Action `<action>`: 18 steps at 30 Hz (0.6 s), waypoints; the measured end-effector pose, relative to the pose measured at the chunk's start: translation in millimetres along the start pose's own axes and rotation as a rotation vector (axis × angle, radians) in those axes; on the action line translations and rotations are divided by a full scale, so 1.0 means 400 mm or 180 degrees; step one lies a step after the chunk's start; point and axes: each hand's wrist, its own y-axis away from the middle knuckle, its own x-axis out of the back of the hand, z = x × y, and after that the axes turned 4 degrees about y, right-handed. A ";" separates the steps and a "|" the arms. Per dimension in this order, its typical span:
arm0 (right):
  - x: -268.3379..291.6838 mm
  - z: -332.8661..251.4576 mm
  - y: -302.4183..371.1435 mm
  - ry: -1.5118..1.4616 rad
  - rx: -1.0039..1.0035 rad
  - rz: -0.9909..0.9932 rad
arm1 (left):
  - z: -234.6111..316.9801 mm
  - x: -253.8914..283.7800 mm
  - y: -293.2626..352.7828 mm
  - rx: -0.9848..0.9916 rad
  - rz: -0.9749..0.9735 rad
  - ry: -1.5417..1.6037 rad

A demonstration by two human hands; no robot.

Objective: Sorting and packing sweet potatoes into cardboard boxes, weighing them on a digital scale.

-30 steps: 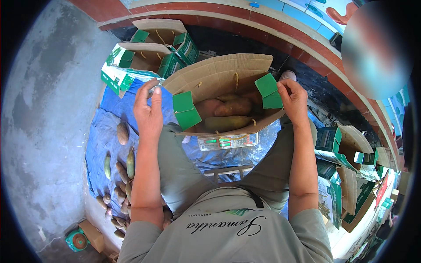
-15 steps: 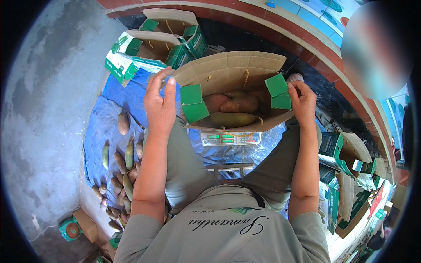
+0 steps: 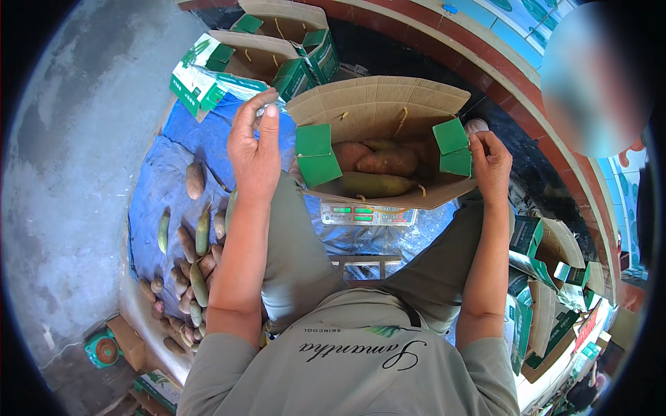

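Observation:
An open cardboard box [image 3: 378, 93] with green end flaps stands upright before me, on or just behind a scale [image 3: 368, 214] with lit green displays. Inside lie several root vegetables: a long green one [image 3: 374, 184] at the near side and brownish ones [image 3: 386, 163] behind it. My right hand [image 3: 491, 163] pinches the box's right edge beside the flap. Just off the box's left side, my left hand [image 3: 255, 142] is raised, open and holding nothing, its thumb and fingers apart. The scale is partly hidden by the box.
Loose green and brown root vegetables [image 3: 197, 286] are spread on a blue sheet [image 3: 149, 201] at left. Two open boxes [image 3: 260, 55] stand at the far left. More boxes [image 3: 544, 291] crowd the right side. A person with a blurred face is at the upper right.
My left hand has drawn slightly away from the box's left edge, widening the gap. The box and my right hand sit a little further right in the picture.

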 end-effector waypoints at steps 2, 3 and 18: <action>0.001 0.005 0.001 0.0015 -0.0005 0.0006 | -0.001 -0.003 0.002 -0.0112 -0.0023 -0.0082; 0.002 0.008 0.002 0.0023 -0.0004 0.0010 | -0.001 -0.005 0.004 -0.0107 -0.0028 -0.0077; 0.006 0.052 -0.002 -0.0466 0.0086 -0.0184 | -0.066 0.255 -0.019 0.0176 0.1052 -0.0668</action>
